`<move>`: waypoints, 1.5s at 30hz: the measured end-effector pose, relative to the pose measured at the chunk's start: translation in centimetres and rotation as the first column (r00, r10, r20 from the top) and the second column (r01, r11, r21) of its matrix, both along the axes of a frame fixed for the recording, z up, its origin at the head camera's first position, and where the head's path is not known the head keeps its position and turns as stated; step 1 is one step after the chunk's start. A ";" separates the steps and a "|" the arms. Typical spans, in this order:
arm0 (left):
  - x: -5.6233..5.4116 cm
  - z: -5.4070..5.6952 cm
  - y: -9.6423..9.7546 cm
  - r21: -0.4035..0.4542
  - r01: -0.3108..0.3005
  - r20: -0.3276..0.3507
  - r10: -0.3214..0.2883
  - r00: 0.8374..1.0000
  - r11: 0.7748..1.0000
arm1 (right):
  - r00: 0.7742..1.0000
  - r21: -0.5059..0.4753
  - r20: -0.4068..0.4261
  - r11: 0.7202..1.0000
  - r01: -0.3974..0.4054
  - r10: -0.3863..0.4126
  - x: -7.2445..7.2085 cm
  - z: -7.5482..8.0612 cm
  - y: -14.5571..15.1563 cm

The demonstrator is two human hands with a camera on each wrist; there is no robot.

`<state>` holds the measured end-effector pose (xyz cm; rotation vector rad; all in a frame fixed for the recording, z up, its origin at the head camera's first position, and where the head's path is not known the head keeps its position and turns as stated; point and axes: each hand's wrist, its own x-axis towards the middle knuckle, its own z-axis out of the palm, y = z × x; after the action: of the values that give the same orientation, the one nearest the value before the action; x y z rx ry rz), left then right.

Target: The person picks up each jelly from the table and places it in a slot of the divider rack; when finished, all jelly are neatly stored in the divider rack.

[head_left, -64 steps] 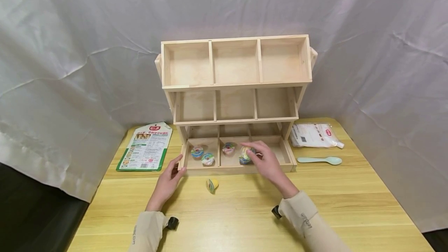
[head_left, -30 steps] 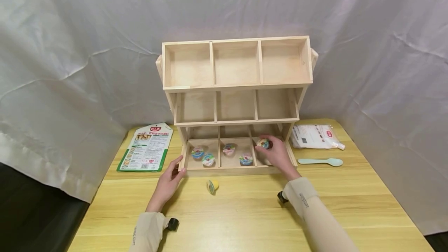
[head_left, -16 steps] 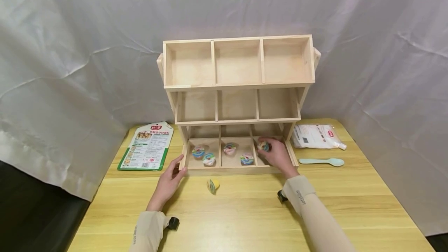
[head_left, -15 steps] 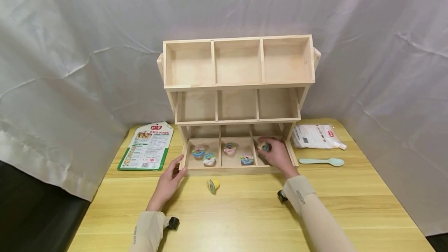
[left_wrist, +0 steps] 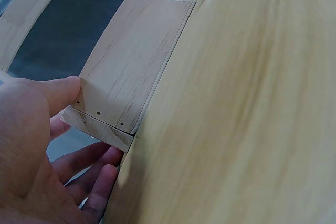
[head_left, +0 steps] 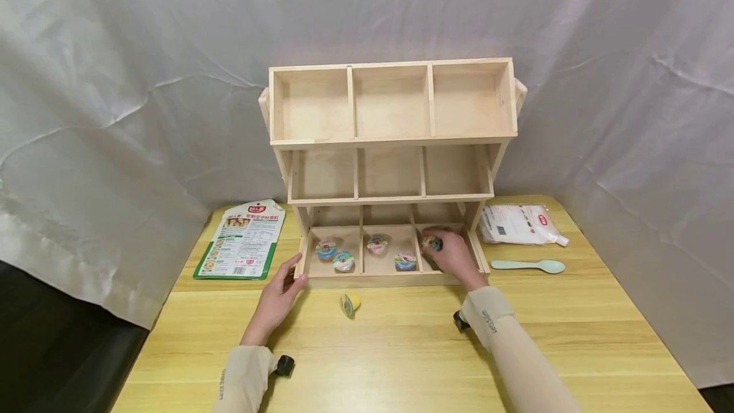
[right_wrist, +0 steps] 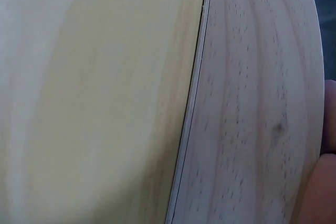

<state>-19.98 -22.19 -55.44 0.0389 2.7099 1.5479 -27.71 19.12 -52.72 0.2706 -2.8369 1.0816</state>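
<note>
In the head view, a three-tier wooden organizer box point(head_left: 390, 280) stands at the back of the table, its tiers split into three compartments each. My right hand point(head_left: 455, 253) reaches into the bottom tier's right compartment and pinches a small jelly cup point(head_left: 431, 243) there. At the bottom tier's front left corner, my left hand point(head_left: 275, 301) grips the wood, thumb on the front and fingers round the side, as the left wrist view shows. Two jelly cups lie in the left compartment, including a white-lidded jelly cup point(head_left: 343, 261). The middle one holds a pink jelly cup point(head_left: 377, 245) and a blue jelly cup point(head_left: 404, 261).
A yellow jelly cup point(head_left: 350, 304) lies on its side on the table before the box. A green and white food pouch point(head_left: 241, 241) lies at left. To the right are a clear spouted pouch point(head_left: 518, 224) and a pale green spoon point(head_left: 527, 266). Grey curtains surround the table.
My right hand has carried the jelly cup from over the middle compartment into the right one, lowering it slightly since. My left hand stays at the corner.
</note>
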 end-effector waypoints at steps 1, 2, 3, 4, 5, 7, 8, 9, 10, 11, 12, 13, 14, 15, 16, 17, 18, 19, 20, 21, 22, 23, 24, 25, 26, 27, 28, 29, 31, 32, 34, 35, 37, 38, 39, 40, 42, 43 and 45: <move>0.0 0.0 0.0 0.000 0.000 -0.001 0.000 1.000 1.000 | 1.000 0.004 -0.002 1.000 0.000 0.000 0.0 0.0 0.0; 0.0 0.0 0.0 -0.001 0.000 -0.001 0.000 1.000 1.000 | 1.000 0.006 -0.001 1.000 0.003 -0.003 0.0 0.1 0.0; -0.1 0.1 0.0 -0.003 -0.001 -0.002 0.001 1.000 1.000 | 1.000 0.010 -0.003 1.000 0.005 -0.005 0.0 0.1 0.0; -0.1 0.1 0.0 -0.005 0.000 -0.002 0.000 1.000 1.000 | 1.000 0.014 -0.005 1.000 0.006 -0.006 0.0 0.1 0.0; -0.1 0.1 0.1 -0.004 -0.001 0.001 0.001 1.000 1.000 | 1.000 0.019 -0.010 1.000 0.006 -0.006 0.0 0.1 0.0; -0.1 0.1 0.1 -0.007 0.001 0.002 -0.001 1.000 1.000 | 1.000 0.026 -0.014 1.000 0.007 -0.007 0.0 0.1 0.0; -0.1 0.1 0.1 -0.008 0.001 0.003 -0.001 1.000 1.000 | 1.000 0.028 -0.012 1.000 0.007 -0.007 0.0 0.1 0.0; -0.1 0.2 0.1 -0.009 0.002 0.003 -0.002 1.000 1.000 | 1.000 0.031 -0.012 1.000 0.005 -0.005 0.0 0.1 0.0; -0.1 0.2 0.1 -0.008 0.002 0.003 -0.002 1.000 1.000 | 1.000 0.031 -0.010 1.000 0.006 -0.005 0.0 0.1 0.0; -0.1 0.2 0.1 -0.008 0.002 0.002 -0.002 1.000 1.000 | 1.000 0.030 -0.008 1.000 0.007 -0.007 0.0 0.1 0.0; -0.1 0.2 0.1 -0.008 0.002 0.001 -0.002 1.000 1.000 | 1.000 0.031 -0.004 0.999 0.007 -0.007 0.0 0.1 0.0; -0.1 0.2 0.1 -0.009 0.002 0.001 -0.002 1.000 1.000 | 1.000 0.033 0.000 0.999 0.006 -0.006 0.0 0.1 0.1; -0.1 0.2 0.1 -0.009 0.001 0.000 -0.001 1.000 1.000 | 1.000 0.033 0.007 0.999 0.008 -0.008 0.0 0.1 0.1; -0.1 0.2 0.1 -0.011 0.002 0.000 -0.002 1.000 1.000 | 1.000 0.033 0.011 0.999 0.009 -0.009 0.0 0.2 0.1; -0.1 0.2 0.1 -0.010 0.002 0.000 -0.002 1.000 1.000 | 1.000 0.033 0.015 0.999 0.011 -0.012 0.0 0.2 0.1; -0.1 0.2 0.1 -0.011 0.002 0.000 -0.002 1.000 1.000 | 1.000 0.032 0.019 0.999 0.012 -0.013 0.0 0.2 0.1; -0.1 0.2 0.1 -0.011 0.002 -0.001 -0.003 1.000 1.000 | 1.000 0.030 0.020 0.999 0.012 -0.013 0.0 0.2 0.1; -0.1 0.2 0.1 -0.012 0.003 -0.002 -0.003 1.000 1.000 | 1.000 0.025 0.019 1.000 0.014 -0.014 0.0 0.2 0.1; -0.1 0.2 0.1 -0.012 0.003 -0.001 -0.003 1.000 1.000 | 1.000 0.021 0.017 1.000 0.017 -0.017 0.0 0.3 0.1; -0.1 0.2 0.1 -0.013 0.005 -0.003 -0.005 1.000 1.000 | 1.000 0.019 0.015 1.000 0.020 -0.020 0.1 0.3 0.1; -0.1 0.2 0.1 -0.011 0.005 -0.004 -0.005 1.000 1.000 | 1.000 0.016 0.010 1.000 0.026 -0.026 0.1 0.4 0.1; -0.1 0.2 0.1 -0.011 0.005 -0.005 -0.005 1.000 1.000 | 0.999 0.011 0.004 0.999 0.034 -0.034 0.2 0.4 0.1; -0.1 0.2 0.1 -0.010 0.007 -0.005 -0.007 1.000 1.000 | 0.999 0.001 -0.002 0.999 0.041 -0.041 0.3 0.5 0.0; -0.1 0.3 0.1 -0.010 0.008 -0.003 -0.008 1.000 1.000 | 0.999 -0.004 -0.010 0.999 0.053 -0.053 0.4 0.6 -0.1; 0.0 0.3 0.1 -0.011 0.009 -0.003 -0.009 1.000 1.000 | 0.998 -0.011 -0.015 0.998 0.064 -0.065 0.5 0.7 -0.2; 0.0 0.3 0.2 -0.010 0.010 -0.002 -0.010 1.000 1.000 | 0.997 -0.015 -0.022 0.997 0.076 -0.076 0.7 0.9 -0.4; 0.0 0.4 0.2 -0.007 0.008 0.001 -0.008 1.000 1.000 | 0.996 -0.018 -0.036 0.997 0.081 -0.081 1.0 1.2 -0.7; 0.1 0.4 0.2 -0.008 0.007 0.001 -0.007 1.000 1.000 | 0.995 -0.027 -0.050 0.996 0.082 -0.084 1.2 1.5 -0.9; 0.1 0.5 0.2 -0.008 0.005 -0.001 -0.005 1.000 1.000 | 0.994 -0.043 -0.090 0.997 0.066 -0.070 1.7 2.1 -1.7; 0.2 0.5 0.2 -0.008 0.003 -0.004 -0.003 1.000 1.000 | 0.993 -0.053 -0.106 0.997 0.051 -0.056 2.0 2.4 -2.1; 0.2 0.5 0.2 -0.006 0.002 -0.006 -0.002 1.000 1.000 | 0.990 -0.074 -0.137 0.997 0.009 -0.019 2.5 2.9 -3.0; 0.2 0.4 0.2 -0.005 0.003 -0.006 -0.004 1.000 1.000 | 0.990 -0.093 -0.144 0.996 -0.016 0.002 2.8 3.0 -3.5; 0.2 0.4 0.2 -0.002 0.006 -0.004 -0.006 1.000 1.000 | 0.989 -0.114 -0.141 0.992 -0.059 0.043 3.4 3.3 -4.6; 0.2 0.4 0.2 -0.002 0.007 -0.004 -0.007 1.000 1.000 | 0.989 -0.129 -0.134 0.988 -0.085 0.067 3.8 3.4 -5.1; 0.2 0.4 0.2 -0.002 0.007 -0.001 -0.007 1.000 1.000 | 0.989 -0.142 -0.120 0.984 -0.105 0.088 4.2 3.4 -5.7; 0.2 0.3 0.2 -0.003 0.008 -0.002 -0.008 1.000 1.000 | 0.988 -0.148 -0.106 0.981 -0.126 0.111 4.6 3.5 -6.3; 0.2 0.3 0.2 -0.002 0.006 -0.003 -0.006 1.000 1.000 | 0.984 -0.154 -0.076 0.973 -0.169 0.159 5.4 3.6 -7.6; 0.2 0.3 0.2 -0.003 0.006 -0.006 -0.006 1.000 1.000 | 0.981 -0.156 -0.059 0.968 -0.194 0.187 5.8 3.6 -8.2; 0.2 0.3 0.2 -0.002 0.004 -0.009 -0.004 1.000 1.000 | 0.971 -0.134 -0.025 0.962 -0.240 0.239 6.7 3.6 -9.5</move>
<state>-19.75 -22.01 -55.14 0.0516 2.7161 1.5480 -21.02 9.63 -49.07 0.6182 -2.7588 1.3069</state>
